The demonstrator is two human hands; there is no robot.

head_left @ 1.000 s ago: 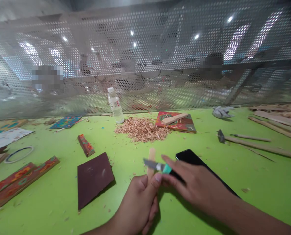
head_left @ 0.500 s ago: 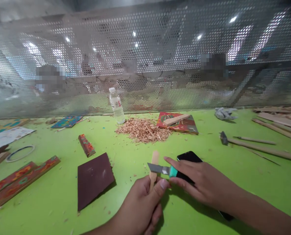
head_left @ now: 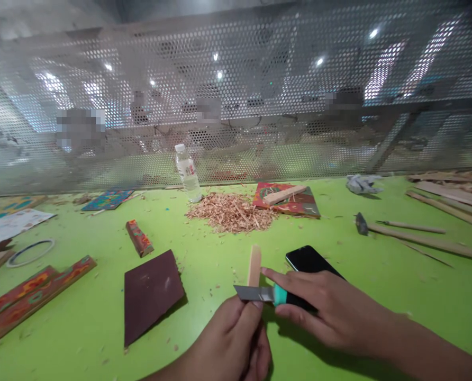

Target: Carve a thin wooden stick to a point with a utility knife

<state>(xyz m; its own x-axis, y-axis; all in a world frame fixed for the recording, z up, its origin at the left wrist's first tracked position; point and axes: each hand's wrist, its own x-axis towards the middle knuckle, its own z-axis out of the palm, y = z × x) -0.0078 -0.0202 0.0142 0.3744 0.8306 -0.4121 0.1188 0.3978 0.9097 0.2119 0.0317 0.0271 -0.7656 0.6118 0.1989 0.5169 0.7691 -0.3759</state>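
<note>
My left hand [head_left: 238, 333] is closed around the lower part of a small pale wood strip [head_left: 254, 264], whose rounded top end points away from me. In my right hand [head_left: 327, 307] is a carving knife [head_left: 280, 295] with a black and teal handle. Its flat slanted blade lies across the strip, just above my left thumb. My right index finger stretches along the handle toward the wood. A black phone [head_left: 309, 258] lies on the table behind my right hand, partly covered by it. To the left is a dark brown sheet of sandpaper [head_left: 152, 296].
Wood shavings [head_left: 232, 212] are heaped on the green table beside a water bottle [head_left: 188, 174] and a painted board [head_left: 311, 203]. A hammer [head_left: 418, 241] lies at right, painted wood pieces [head_left: 41, 296] at left. A perforated metal screen [head_left: 236, 132] stands behind.
The knife blade has moved down the wood strip toward my left thumb. The strip has turned, showing a broader face. My right hand has shifted slightly nearer to me, uncovering more of the phone.
</note>
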